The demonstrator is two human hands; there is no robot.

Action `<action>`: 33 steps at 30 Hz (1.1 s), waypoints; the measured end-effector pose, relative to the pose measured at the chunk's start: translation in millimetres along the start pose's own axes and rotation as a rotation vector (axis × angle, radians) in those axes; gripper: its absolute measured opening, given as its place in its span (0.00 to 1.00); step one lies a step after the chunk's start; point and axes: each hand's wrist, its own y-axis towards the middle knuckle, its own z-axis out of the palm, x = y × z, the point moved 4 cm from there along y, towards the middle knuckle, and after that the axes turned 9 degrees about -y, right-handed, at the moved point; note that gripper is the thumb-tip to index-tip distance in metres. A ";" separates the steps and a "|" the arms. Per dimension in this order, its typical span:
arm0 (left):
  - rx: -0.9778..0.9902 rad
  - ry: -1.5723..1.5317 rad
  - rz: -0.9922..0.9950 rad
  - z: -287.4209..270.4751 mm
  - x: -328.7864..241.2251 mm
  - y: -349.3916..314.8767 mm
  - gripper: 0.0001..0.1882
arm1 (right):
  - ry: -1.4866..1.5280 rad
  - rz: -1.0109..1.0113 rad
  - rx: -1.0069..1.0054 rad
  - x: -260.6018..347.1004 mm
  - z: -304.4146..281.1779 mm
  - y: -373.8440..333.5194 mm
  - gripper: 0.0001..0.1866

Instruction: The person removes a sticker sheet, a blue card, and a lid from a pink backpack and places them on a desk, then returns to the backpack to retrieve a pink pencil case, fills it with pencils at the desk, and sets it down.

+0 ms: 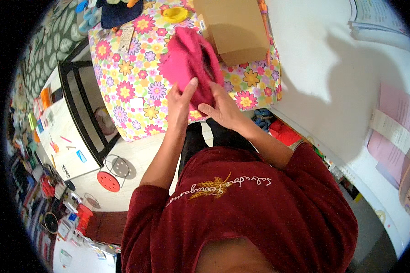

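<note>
A bright pink fabric cap [187,59], soft and folded, is held up over the flowered tablecloth. A dark opening or fold runs down its right side. My left hand [181,101] is closed on its lower left edge, thumb lying on top. My right hand [224,108] grips the lower right edge, fingers partly hidden behind the fabric. Just beyond the cap is an open brown cardboard box [237,32], to its right. A small yellow thing [175,15] lies on the cloth past the cap.
The flowered tablecloth [125,91] carries a navy cap [118,16] at the far left and a small white card [136,103]. On the right stands a white table [314,86] with papers [396,118]. A red-topped stool [108,181] and a black frame [79,104] are at left.
</note>
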 end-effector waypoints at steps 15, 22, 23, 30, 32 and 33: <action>-0.019 0.062 -0.344 -98.9 100.8 -86.0 0.15 | -0.106 0.122 -0.082 -153.4 -101.5 56.2 0.24; -0.535 -0.151 -0.382 -188.1 144.5 -187.7 0.10 | 0.008 0.084 -0.046 -96.8 -100.9 59.7 0.39; -0.550 -0.170 -0.404 -188.0 150.1 -199.6 0.10 | -0.034 0.026 -0.071 -103.0 -103.8 65.1 0.39; -0.465 -0.365 -0.461 -177.1 201.7 -228.6 0.09 | -0.179 0.097 -0.033 -56.0 -103.3 62.1 0.35; -0.428 -0.387 -0.461 -183.9 204.2 -234.6 0.10 | -0.423 0.090 -0.101 -67.9 -106.7 62.3 0.32; -0.400 -0.392 -0.448 -190.4 206.1 -238.6 0.11 | -0.570 0.018 -0.216 -64.2 -103.7 59.6 0.31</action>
